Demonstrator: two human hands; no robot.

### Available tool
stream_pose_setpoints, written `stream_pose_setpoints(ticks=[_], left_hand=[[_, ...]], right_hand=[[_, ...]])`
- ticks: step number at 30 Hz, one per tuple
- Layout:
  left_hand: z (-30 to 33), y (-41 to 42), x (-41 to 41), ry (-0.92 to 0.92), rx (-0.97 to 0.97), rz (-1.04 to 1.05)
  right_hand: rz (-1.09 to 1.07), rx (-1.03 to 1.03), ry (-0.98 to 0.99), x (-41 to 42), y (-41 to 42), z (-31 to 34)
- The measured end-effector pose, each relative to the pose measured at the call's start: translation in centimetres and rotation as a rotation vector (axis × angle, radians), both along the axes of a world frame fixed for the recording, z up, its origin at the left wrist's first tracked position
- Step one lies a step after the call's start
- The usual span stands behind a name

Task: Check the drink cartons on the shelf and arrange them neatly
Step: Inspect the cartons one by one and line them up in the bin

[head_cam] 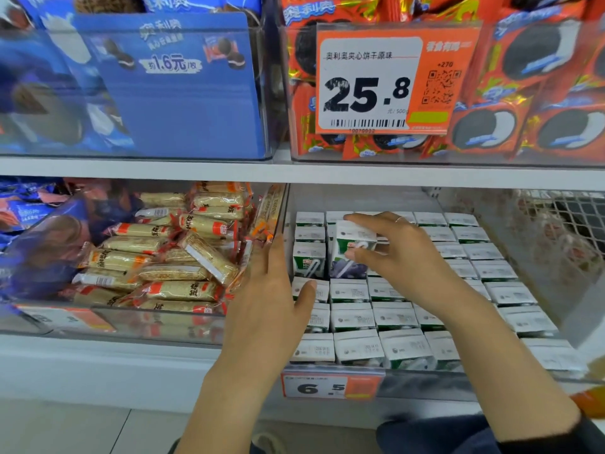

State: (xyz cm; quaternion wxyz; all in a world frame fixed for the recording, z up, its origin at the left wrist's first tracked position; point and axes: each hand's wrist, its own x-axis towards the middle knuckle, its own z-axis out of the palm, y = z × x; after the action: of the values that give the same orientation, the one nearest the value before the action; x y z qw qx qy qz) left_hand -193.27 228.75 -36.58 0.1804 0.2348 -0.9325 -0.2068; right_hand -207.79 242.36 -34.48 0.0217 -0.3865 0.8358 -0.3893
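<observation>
Both forearms reach in from 6 o'clock toward the lower shelf bin (530, 376). Left hand (276, 290) lies flat and relaxed on the drink cartons (396, 317) at centre; right hand (391, 249) grips one raised carton (352, 249) toward 1 o'clock, among the back rows.

upper shelf: blue cookie box (170, 83) | orange price tag (386, 83) | lower left: wafer packets (170, 257)

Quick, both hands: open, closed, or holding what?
Left hand: open, fingers straight, resting on cartons.
Right hand: gripping a raised drink carton.
</observation>
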Motion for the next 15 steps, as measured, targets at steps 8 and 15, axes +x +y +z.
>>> stream_pose_setpoints(ticks=[8, 15], left_hand=[[-0.2, 0.0, 0.1, 0.02, -0.001, -0.006], [-0.1, 0.0, 0.0, 0.03, 0.004, -0.014]], right_hand=[[0.024, 0.233, 0.152, 0.0, -0.5, -1.7], [0.013, 0.357, 0.195, 0.3, -0.7, -2.0]])
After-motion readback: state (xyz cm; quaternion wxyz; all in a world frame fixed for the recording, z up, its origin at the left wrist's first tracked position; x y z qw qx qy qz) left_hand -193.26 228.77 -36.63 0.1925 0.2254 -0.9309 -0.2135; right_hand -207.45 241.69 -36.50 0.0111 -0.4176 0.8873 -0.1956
